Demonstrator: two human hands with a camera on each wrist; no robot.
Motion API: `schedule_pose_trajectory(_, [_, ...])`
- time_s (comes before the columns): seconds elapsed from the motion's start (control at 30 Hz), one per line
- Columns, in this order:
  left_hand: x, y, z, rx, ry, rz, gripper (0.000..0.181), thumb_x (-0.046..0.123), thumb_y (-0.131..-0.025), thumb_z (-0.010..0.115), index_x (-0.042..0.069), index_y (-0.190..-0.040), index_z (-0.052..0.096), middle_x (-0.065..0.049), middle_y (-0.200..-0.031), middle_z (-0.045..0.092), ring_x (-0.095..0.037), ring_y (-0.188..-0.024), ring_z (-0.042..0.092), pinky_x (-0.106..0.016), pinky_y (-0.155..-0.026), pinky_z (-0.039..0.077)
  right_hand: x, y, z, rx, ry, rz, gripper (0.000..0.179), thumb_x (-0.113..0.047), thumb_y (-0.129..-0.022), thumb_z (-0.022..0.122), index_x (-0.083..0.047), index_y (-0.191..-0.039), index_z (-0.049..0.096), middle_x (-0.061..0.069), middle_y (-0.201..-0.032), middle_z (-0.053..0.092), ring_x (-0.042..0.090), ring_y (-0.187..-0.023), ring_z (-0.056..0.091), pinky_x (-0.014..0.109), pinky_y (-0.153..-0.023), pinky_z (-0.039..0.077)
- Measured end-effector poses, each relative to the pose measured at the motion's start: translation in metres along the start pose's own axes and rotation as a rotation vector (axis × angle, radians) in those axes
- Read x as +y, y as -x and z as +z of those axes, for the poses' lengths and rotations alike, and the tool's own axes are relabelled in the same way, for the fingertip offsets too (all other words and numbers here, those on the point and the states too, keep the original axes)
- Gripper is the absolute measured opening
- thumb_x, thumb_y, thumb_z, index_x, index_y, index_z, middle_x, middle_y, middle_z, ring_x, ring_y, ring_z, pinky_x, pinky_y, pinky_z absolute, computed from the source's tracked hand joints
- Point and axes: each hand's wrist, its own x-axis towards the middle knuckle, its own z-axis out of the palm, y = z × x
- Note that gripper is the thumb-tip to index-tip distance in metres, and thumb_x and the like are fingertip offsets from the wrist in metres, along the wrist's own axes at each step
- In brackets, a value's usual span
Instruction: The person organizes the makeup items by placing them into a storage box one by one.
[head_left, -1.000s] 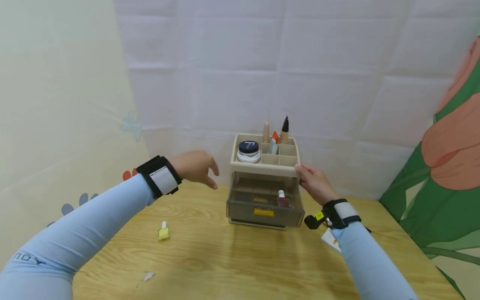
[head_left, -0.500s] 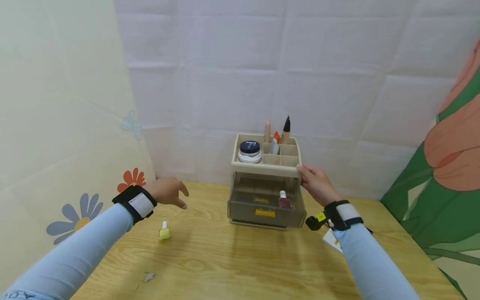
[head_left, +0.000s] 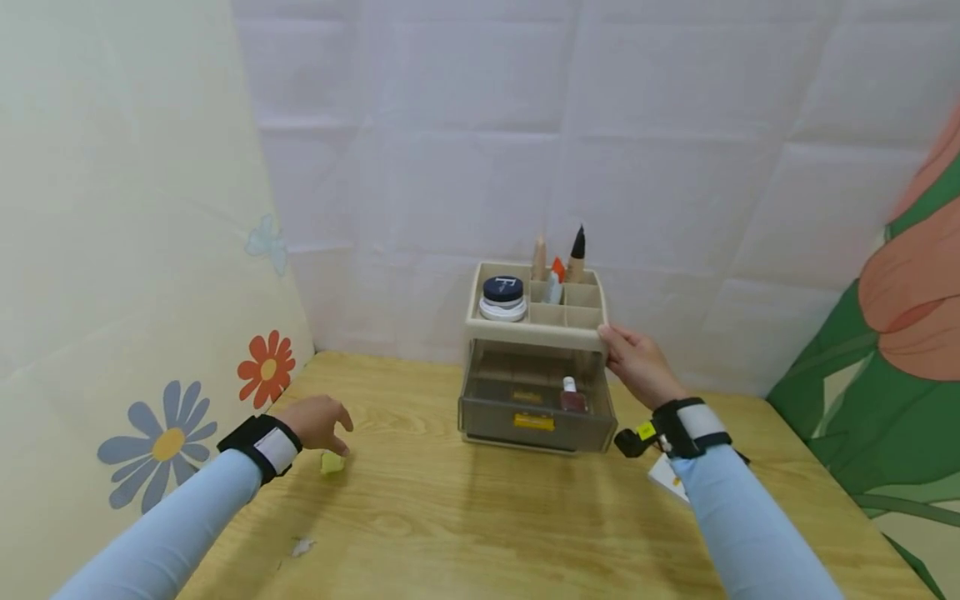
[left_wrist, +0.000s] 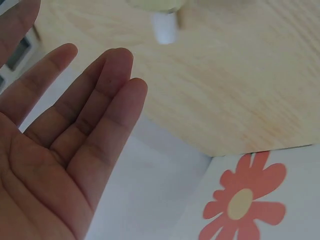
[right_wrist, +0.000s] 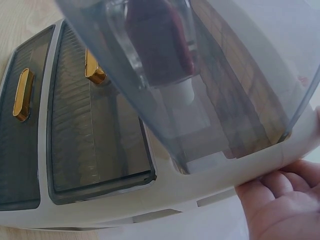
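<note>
- Left hand point(head_left: 313, 421): fingers parted, holding nothing, just beside the yellow bottle point(head_left: 332, 464), near the left edge of the desk point(head_left: 397, 517).
- Right hand point(head_left: 641, 367): fingers grip the top right corner of the box point(head_left: 540, 335), toward the desk's back edge.
- Sound technique, as judged: spread the left fingers astride the bottle, then pinch gently; keep the box steady.
- Counts: two bottles, the yellow one and a red bottle point(head_left: 574, 401); three drawers, the top drawer point(head_left: 495, 417) pulled out; one dark-lidded jar point(head_left: 503, 289); one black-tipped pen point(head_left: 577, 254); one tube point(head_left: 553, 287).
</note>
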Motion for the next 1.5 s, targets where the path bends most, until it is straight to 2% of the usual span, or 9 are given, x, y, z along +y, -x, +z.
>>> schedule_pose_trajectory(0.17, [-0.004,0.003,0.012,0.001,-0.028,-0.025,0.034,0.025,-0.073,0.086,0.001,-0.095,0.076,-0.011,-0.098,0.071,-0.031,-0.093,0.065,-0.047,-0.085,0.052,-0.001,-0.001,0.001,0.011,-0.001,0.008,0.066,-0.033,-0.105,0.040,0.008,-0.151,0.014,0.028,-0.153,0.020,0.034,-0.140,0.022,0.040,-0.110,0.024])
schedule_pose_trajectory(0.4, [-0.005,0.004,0.023,0.010,-0.036,-0.059,0.033,0.023,-0.070,0.087,0.001,-0.092,0.075,-0.011,-0.095,0.071,-0.030,-0.089,0.065,-0.046,-0.082,0.053,-0.002,0.002,-0.001,0.024,0.021,0.014,0.067,-0.035,-0.105,0.040,0.007,-0.151,0.016,0.028,-0.152,0.023,0.033,-0.139,0.025,0.040,-0.110,0.025])
schedule_pose_trajectory(0.7, [-0.016,0.001,0.044,0.034,-0.010,-0.077,0.031,0.023,-0.067,0.089,0.004,-0.089,0.076,-0.008,-0.092,0.070,-0.025,-0.084,0.063,-0.043,-0.078,0.053,0.000,0.002,0.000,0.030,0.023,0.015,0.067,-0.037,-0.104,0.041,0.006,-0.151,0.019,0.027,-0.152,0.025,0.033,-0.139,0.027,0.041,-0.111,0.026])
schedule_pose_trajectory(0.87, [-0.011,0.003,0.045,0.051,0.014,-0.122,0.031,0.020,-0.067,0.089,0.004,-0.089,0.075,-0.008,-0.091,0.069,-0.020,-0.076,0.060,-0.041,-0.073,0.054,0.000,0.001,0.000,0.030,0.032,0.020,0.067,-0.038,-0.104,0.040,0.005,-0.151,0.020,0.026,-0.153,0.026,0.032,-0.139,0.027,0.042,-0.111,0.025])
schedule_pose_trajectory(1.0, [-0.008,0.001,0.048,0.056,-0.007,-0.140,0.031,0.020,-0.067,0.089,0.003,-0.089,0.074,-0.008,-0.088,0.068,-0.019,-0.074,0.059,-0.041,-0.071,0.054,-0.001,0.000,-0.001,0.031,0.027,0.023,0.067,-0.038,-0.104,0.041,0.005,-0.151,0.019,0.025,-0.153,0.025,0.031,-0.140,0.027,0.041,-0.111,0.025])
schedule_pose_trajectory(1.23, [-0.015,-0.005,0.059,0.087,-0.076,-0.114,0.032,0.020,-0.065,0.089,0.003,-0.086,0.073,-0.007,-0.084,0.067,-0.024,-0.076,0.061,-0.044,-0.073,0.054,0.001,-0.001,0.000,0.022,0.018,0.013,0.068,-0.038,-0.104,0.043,0.007,-0.150,0.020,0.027,-0.152,0.025,0.031,-0.140,0.026,0.041,-0.111,0.025])
schedule_pose_trajectory(1.37, [-0.008,-0.002,0.050,0.098,-0.082,-0.067,0.030,0.020,-0.064,0.089,0.004,-0.083,0.073,-0.006,-0.080,0.067,-0.023,-0.073,0.060,-0.042,-0.070,0.054,0.002,-0.001,0.001,0.014,0.026,0.003,0.071,-0.039,-0.103,0.044,0.007,-0.150,0.019,0.028,-0.153,0.023,0.033,-0.140,0.025,0.043,-0.111,0.025])
schedule_pose_trajectory(1.5, [0.005,0.001,0.028,0.102,-0.083,-0.011,0.029,0.019,-0.064,0.090,0.003,-0.081,0.072,-0.005,-0.078,0.066,-0.023,-0.072,0.060,-0.041,-0.068,0.053,0.003,0.000,0.001,0.024,0.031,0.000,0.072,-0.040,-0.102,0.045,0.008,-0.150,0.019,0.029,-0.153,0.022,0.035,-0.140,0.024,0.044,-0.111,0.025])
